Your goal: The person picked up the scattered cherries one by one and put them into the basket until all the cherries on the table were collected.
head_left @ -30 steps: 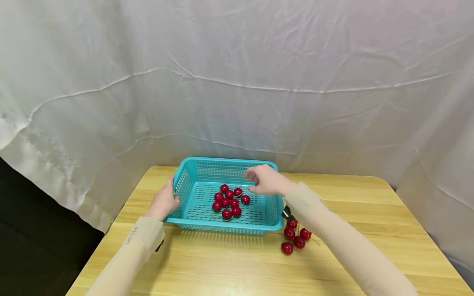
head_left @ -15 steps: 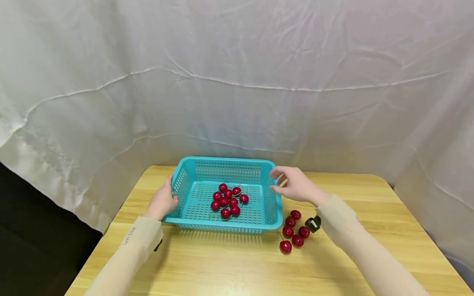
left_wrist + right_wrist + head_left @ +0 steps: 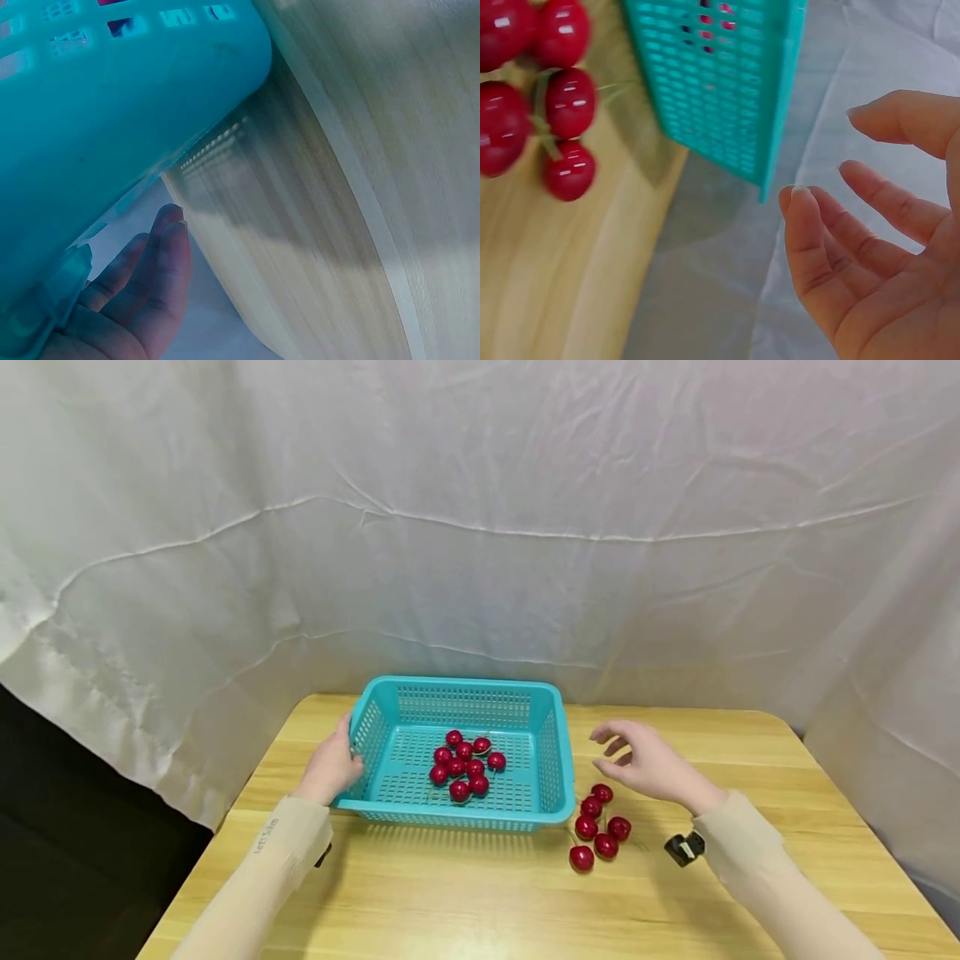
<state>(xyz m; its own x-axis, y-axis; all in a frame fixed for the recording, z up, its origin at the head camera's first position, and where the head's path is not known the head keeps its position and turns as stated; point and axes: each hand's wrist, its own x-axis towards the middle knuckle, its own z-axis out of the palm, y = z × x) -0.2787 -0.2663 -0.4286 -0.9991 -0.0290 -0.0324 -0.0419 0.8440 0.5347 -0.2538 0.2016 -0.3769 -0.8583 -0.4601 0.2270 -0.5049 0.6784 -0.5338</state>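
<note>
A turquoise plastic basket (image 3: 453,820) with slotted walls stands at the back of the table, holding several red cherries (image 3: 457,767). My left hand (image 3: 330,766) grips its left end, thumb at the rim; the left wrist view has that hand's fingers (image 3: 169,277) stretched along the outside of the basket (image 3: 135,127). To the right of the basket my right hand (image 3: 648,762) hovers with relaxed, parted fingers and nothing between them. Just below it, several more cherries with thin stems (image 3: 606,846) lie loose on the table, also visible in the right wrist view (image 3: 571,103).
The light wooden table (image 3: 450,893) has rounded back corners. A pale grey curtain (image 3: 480,593) hangs right behind it. Dark fabric (image 3: 67,835) is at the lower left. Each wrist carries a small black camera, the right one (image 3: 684,849) plainly seen.
My right hand has drawn back from above the basket, moving right to a spot over the table near the loose cherries. The left hand and the basket have stayed in place.
</note>
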